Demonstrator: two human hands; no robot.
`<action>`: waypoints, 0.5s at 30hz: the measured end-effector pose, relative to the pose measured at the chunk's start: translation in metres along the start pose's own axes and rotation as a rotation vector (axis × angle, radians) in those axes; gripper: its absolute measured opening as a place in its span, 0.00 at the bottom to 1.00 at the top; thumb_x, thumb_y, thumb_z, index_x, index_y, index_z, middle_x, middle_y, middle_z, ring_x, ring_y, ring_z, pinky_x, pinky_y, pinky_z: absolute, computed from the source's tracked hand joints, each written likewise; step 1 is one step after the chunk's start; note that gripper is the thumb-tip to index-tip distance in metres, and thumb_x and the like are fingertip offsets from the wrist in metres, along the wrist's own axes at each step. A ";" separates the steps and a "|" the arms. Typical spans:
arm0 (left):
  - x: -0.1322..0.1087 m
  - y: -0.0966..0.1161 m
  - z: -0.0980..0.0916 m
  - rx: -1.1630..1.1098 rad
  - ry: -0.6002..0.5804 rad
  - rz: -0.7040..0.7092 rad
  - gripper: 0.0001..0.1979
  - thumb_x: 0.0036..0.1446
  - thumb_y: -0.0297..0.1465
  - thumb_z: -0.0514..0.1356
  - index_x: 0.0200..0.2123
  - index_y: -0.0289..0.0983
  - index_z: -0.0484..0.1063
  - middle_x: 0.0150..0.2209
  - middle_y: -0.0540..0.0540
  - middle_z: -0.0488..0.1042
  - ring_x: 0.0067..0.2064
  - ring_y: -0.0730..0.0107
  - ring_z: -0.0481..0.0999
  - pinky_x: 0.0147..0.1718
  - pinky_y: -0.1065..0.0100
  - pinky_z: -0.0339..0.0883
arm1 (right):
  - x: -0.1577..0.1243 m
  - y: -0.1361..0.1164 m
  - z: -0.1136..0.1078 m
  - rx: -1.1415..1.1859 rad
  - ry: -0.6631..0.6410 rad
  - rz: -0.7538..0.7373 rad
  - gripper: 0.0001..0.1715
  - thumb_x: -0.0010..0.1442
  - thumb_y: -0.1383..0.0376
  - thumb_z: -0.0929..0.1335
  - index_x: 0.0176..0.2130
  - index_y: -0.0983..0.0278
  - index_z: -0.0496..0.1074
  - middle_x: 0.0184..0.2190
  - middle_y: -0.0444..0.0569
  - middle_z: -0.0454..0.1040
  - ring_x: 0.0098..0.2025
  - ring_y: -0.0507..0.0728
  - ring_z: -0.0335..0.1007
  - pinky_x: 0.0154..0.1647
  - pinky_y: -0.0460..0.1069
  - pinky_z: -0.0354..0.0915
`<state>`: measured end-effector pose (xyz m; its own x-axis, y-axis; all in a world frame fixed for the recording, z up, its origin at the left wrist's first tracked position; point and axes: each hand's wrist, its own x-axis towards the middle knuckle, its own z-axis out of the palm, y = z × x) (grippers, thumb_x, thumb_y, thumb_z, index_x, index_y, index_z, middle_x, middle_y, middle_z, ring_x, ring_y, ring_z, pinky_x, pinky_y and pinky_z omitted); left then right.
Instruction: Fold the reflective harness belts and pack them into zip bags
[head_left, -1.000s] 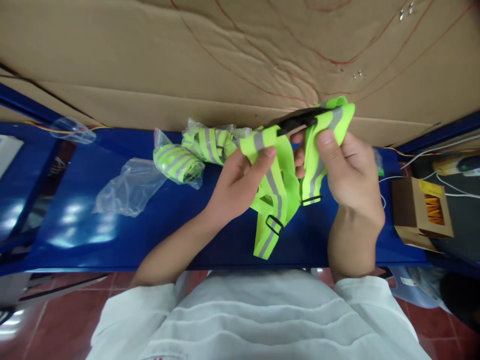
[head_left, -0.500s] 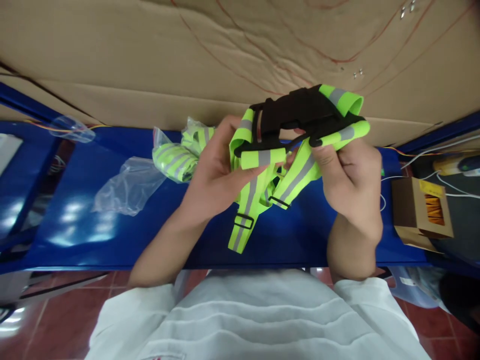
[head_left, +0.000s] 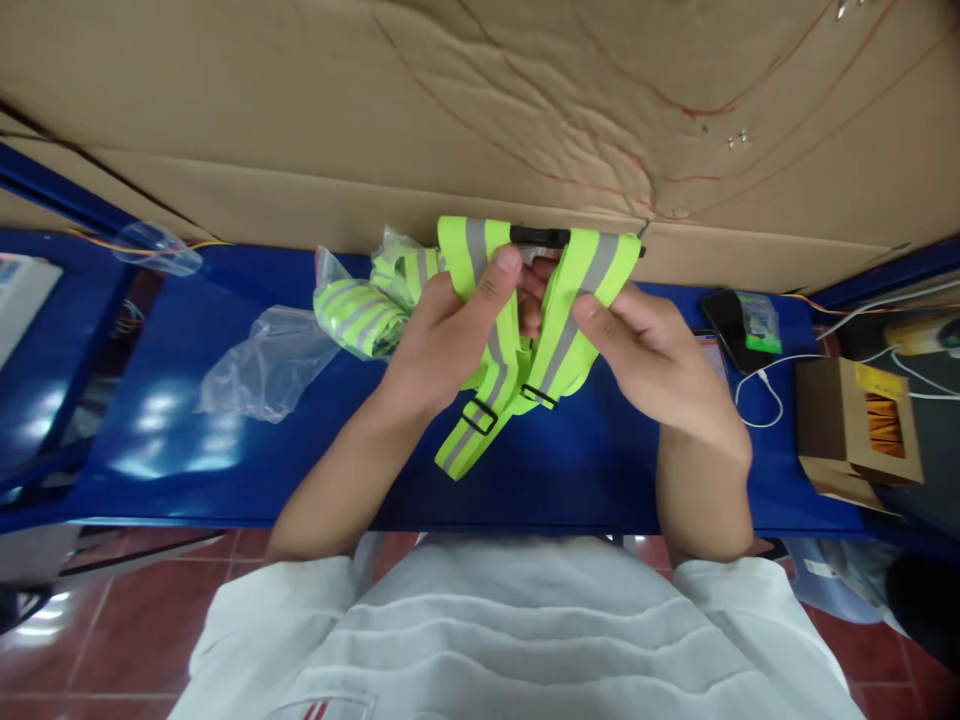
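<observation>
Between my hands is a neon yellow-green reflective harness [head_left: 592, 270] with grey stripes down its straps. My left hand [head_left: 457, 335] grips its left strap, thumb on top. The right strap is pinched in my right hand [head_left: 637, 345], the thumb pressing on the band. At the top a black buckle [head_left: 538, 237] joins the two straps, seen edge-on. Black slide adjusters sit lower on the straps, and one loose strap end hangs toward me. Some fingers are hidden behind the bands.
Left of my hands, bagged reflective straps [head_left: 364, 315] and an empty clear plastic bag [head_left: 266, 365] lie on the blue table [head_left: 165, 450]. To the right are a phone [head_left: 731, 325], a white cable [head_left: 776, 405] and an open cardboard box [head_left: 859, 420]. A cardboard panel [head_left: 300, 130] stands behind.
The harness has turned, so the buckle's broad black face now shows only as a thin edge. Both hands have shifted to hold the straps below it, thumbs on the bands.
</observation>
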<state>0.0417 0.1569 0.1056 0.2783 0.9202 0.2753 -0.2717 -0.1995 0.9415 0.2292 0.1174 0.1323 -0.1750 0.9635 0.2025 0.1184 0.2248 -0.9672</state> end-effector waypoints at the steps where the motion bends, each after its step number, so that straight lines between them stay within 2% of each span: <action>1: 0.000 -0.001 -0.001 0.021 -0.010 -0.008 0.22 0.70 0.51 0.64 0.39 0.37 0.81 0.37 0.46 0.80 0.40 0.63 0.82 0.45 0.62 0.79 | 0.001 0.001 0.000 -0.040 0.009 -0.018 0.20 0.69 0.47 0.72 0.38 0.59 0.81 0.39 0.47 0.80 0.50 0.58 0.78 0.55 0.52 0.75; 3: 0.001 -0.002 -0.003 0.072 -0.024 -0.034 0.19 0.69 0.49 0.65 0.46 0.39 0.81 0.43 0.47 0.83 0.53 0.57 0.82 0.58 0.57 0.77 | 0.004 0.005 -0.002 -0.097 0.009 -0.050 0.21 0.70 0.46 0.71 0.39 0.60 0.81 0.38 0.47 0.80 0.50 0.57 0.78 0.56 0.52 0.75; 4: 0.002 -0.001 -0.003 0.097 -0.026 -0.041 0.19 0.67 0.48 0.67 0.48 0.39 0.81 0.46 0.47 0.83 0.57 0.56 0.81 0.61 0.56 0.75 | 0.006 0.007 -0.003 -0.121 -0.004 -0.063 0.22 0.70 0.45 0.70 0.39 0.60 0.80 0.38 0.46 0.79 0.49 0.57 0.78 0.56 0.52 0.74; 9: 0.005 -0.004 -0.009 0.131 -0.145 -0.139 0.26 0.54 0.45 0.77 0.51 0.38 0.81 0.53 0.43 0.83 0.59 0.51 0.80 0.63 0.54 0.74 | 0.006 0.010 -0.011 -0.368 -0.136 -0.154 0.27 0.76 0.45 0.63 0.39 0.60 0.80 0.39 0.48 0.81 0.47 0.58 0.78 0.54 0.54 0.74; 12: 0.007 -0.017 -0.011 0.146 -0.205 -0.149 0.25 0.54 0.42 0.78 0.51 0.36 0.83 0.53 0.42 0.84 0.58 0.52 0.81 0.62 0.56 0.74 | -0.005 0.003 -0.025 -0.714 -0.160 -0.027 0.30 0.75 0.43 0.64 0.41 0.62 0.81 0.40 0.53 0.82 0.45 0.63 0.80 0.51 0.57 0.74; 13: 0.008 -0.023 -0.010 0.173 -0.222 -0.136 0.24 0.55 0.41 0.77 0.51 0.36 0.83 0.53 0.42 0.84 0.58 0.52 0.81 0.62 0.57 0.73 | -0.009 0.000 -0.031 -0.822 -0.128 0.030 0.30 0.73 0.41 0.66 0.45 0.63 0.82 0.41 0.55 0.83 0.45 0.65 0.81 0.50 0.58 0.74; 15: 0.008 -0.033 -0.007 0.197 -0.289 -0.126 0.23 0.57 0.40 0.76 0.53 0.36 0.83 0.53 0.43 0.84 0.59 0.53 0.81 0.64 0.57 0.70 | -0.016 -0.006 -0.042 -0.944 -0.040 0.090 0.35 0.68 0.40 0.71 0.58 0.64 0.79 0.51 0.60 0.83 0.52 0.70 0.81 0.52 0.60 0.75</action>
<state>0.0460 0.1729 0.0749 0.5547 0.8142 0.1718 -0.0439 -0.1776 0.9831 0.2719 0.1062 0.1416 -0.1580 0.9812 0.1109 0.8716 0.1913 -0.4514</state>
